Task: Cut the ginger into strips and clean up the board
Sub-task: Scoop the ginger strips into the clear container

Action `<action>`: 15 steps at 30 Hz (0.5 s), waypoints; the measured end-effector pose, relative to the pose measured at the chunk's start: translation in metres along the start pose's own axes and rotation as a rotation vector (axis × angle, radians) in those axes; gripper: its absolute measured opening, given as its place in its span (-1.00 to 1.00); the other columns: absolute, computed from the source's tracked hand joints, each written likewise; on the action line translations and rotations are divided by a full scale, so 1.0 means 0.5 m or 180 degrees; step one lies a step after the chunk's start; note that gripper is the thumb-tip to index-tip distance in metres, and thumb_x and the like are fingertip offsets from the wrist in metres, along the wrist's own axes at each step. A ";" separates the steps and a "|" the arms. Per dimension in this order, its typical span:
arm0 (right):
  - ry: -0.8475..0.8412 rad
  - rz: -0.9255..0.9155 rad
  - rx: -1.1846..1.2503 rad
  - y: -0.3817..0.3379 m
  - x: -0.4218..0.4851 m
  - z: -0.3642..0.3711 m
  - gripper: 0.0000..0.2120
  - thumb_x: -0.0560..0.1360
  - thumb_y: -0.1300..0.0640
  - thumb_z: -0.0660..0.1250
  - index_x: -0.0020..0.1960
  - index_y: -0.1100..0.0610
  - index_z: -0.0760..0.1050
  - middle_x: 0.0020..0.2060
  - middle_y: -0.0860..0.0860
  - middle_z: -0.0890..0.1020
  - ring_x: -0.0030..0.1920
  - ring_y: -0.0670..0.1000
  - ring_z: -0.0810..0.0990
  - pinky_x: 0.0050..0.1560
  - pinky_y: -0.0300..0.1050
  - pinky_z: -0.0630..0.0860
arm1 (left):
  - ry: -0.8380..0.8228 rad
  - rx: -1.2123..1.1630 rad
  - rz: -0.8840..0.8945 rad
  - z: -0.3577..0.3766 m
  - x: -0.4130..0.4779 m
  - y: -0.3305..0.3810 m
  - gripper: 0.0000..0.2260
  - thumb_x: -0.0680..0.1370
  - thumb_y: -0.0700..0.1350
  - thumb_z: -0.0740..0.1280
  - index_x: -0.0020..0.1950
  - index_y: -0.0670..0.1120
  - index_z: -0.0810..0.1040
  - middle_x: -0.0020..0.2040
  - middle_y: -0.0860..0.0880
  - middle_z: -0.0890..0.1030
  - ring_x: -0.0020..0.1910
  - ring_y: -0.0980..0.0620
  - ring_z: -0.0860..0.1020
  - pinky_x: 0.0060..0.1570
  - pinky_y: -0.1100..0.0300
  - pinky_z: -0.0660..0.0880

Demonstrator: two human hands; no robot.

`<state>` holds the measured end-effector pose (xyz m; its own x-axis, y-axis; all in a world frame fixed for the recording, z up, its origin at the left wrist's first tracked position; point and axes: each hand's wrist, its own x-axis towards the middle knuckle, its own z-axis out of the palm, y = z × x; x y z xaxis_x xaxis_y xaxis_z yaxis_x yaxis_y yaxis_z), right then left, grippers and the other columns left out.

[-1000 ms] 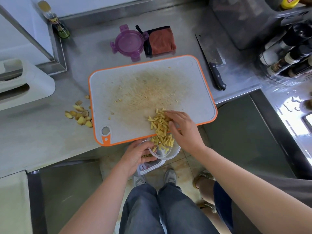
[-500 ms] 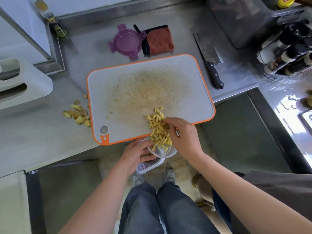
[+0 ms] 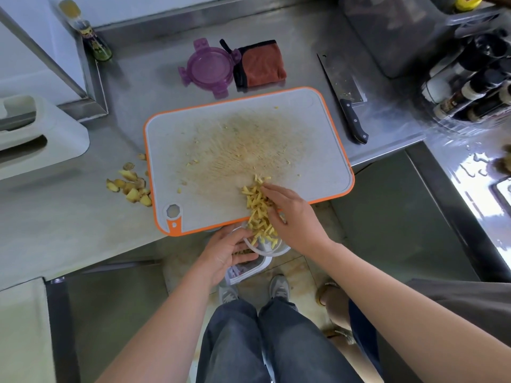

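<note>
A grey cutting board with an orange rim lies on the steel counter, stained yellow in its middle. A pile of yellow ginger strips sits at the board's near edge and spills over it. My right hand lies against the pile's right side with fingers extended. My left hand grips a clear round container just below the board's edge, and some strips hang over its rim. A cleaver with a black handle lies to the right of the board.
Ginger peel scraps lie on the counter left of the board. A purple lid and a folded red cloth sit behind it. Bottles crowd the right corner, one bottle stands back left, a white appliance at left.
My right hand has swept the strip pile toward the near edge, and more strips now hang over the edge above the container. My left hand stays on the container.
</note>
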<state>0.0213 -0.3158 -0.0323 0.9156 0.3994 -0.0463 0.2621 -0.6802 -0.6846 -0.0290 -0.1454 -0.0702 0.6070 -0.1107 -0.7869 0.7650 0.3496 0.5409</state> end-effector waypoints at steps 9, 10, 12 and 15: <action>-0.0044 -0.0202 0.0000 -0.003 0.047 -0.015 -0.57 0.52 0.23 0.14 0.38 0.16 0.43 0.31 0.06 0.51 0.31 0.05 0.45 0.31 -0.05 0.41 | 0.0013 -0.0060 0.0025 -0.002 0.002 -0.001 -0.79 0.51 -0.25 0.39 0.14 -0.18 0.56 -0.06 -0.14 0.69 -0.13 -0.05 0.67 -0.05 -0.08 0.63; -0.0259 -0.0325 -0.0093 0.000 0.051 -0.012 -0.56 0.52 0.20 0.13 0.40 0.17 0.41 0.34 0.07 0.48 0.36 0.06 0.40 0.36 -0.05 0.35 | 0.0016 -0.0056 0.0026 -0.003 0.002 -0.001 -0.81 0.51 -0.25 0.39 0.12 -0.18 0.56 -0.09 -0.13 0.70 -0.15 -0.04 0.68 -0.07 -0.06 0.64; -0.0475 -0.0504 -0.0182 0.004 0.051 -0.008 -0.56 0.52 0.19 0.14 0.38 0.19 0.43 0.31 0.07 0.52 0.35 0.08 0.42 0.38 -0.05 0.33 | 0.0016 -0.0069 0.0035 -0.003 0.002 -0.002 -0.84 0.51 -0.25 0.39 0.08 -0.18 0.55 -0.12 -0.12 0.70 -0.17 -0.03 0.68 -0.09 -0.04 0.64; -0.0238 -0.0495 0.0003 0.006 0.034 -0.017 -0.62 0.49 0.24 0.16 0.25 0.18 0.54 0.09 0.07 0.63 0.14 0.07 0.54 0.16 -0.04 0.49 | -0.0008 -0.0065 0.0053 -0.006 0.001 -0.002 -0.81 0.50 -0.25 0.39 0.11 -0.19 0.56 -0.09 -0.13 0.69 -0.15 -0.04 0.68 -0.08 -0.07 0.64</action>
<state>0.0401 -0.3163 -0.0287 0.8387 0.5445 0.0062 0.3986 -0.6061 -0.6883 -0.0300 -0.1430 -0.0721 0.6203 -0.1069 -0.7770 0.7502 0.3702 0.5479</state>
